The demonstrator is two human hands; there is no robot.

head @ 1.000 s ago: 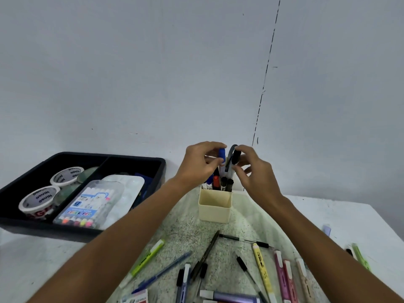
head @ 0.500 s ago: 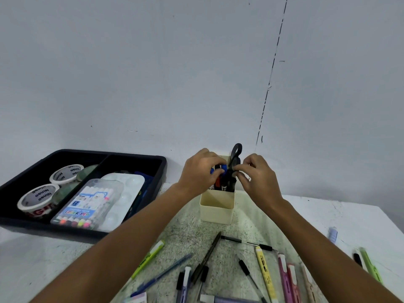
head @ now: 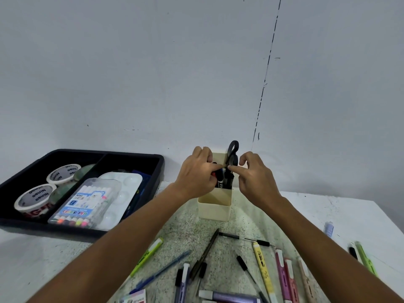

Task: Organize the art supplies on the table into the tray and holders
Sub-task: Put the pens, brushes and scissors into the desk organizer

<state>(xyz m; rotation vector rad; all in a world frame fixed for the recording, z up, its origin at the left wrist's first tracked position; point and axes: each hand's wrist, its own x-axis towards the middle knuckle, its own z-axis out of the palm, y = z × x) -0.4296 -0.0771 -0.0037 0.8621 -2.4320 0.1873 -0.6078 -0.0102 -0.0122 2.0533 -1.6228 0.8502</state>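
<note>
Markers (head: 221, 179) upright in cream holder (head: 215, 207) w/ black scissors (head: 232, 158); left hand (head: 196, 174) curled round markers, right hand (head: 254, 174) pinching scissors handle.

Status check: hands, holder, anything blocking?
Left hand grips markers in cream holder. Right hand fingers pinch scissors. Nothing blocking.
</note>
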